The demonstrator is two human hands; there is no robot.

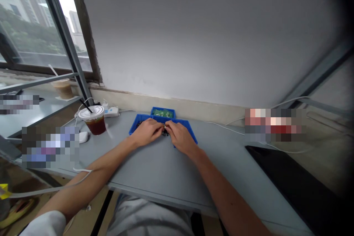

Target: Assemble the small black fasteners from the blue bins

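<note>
Right at the front, the left hand (146,132) and right hand (181,137) were hunched over a blue plastic tray (135,127) on the grey table (155,177), fingers clenched together on a small dark metal part (165,129) at the tray's middle! Just behind the tray sat a blue bin (163,109) holding a green circuit board (162,113), while left of the tray stood a lidded drink cup (95,122) and, farther back, a white power strip (110,112).

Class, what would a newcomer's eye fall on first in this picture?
The left hand and right hand meet over a bright blue plastic tray on the grey desk. Left of them stands a lidded iced drink, and a large window fills the upper left corner.
</note>
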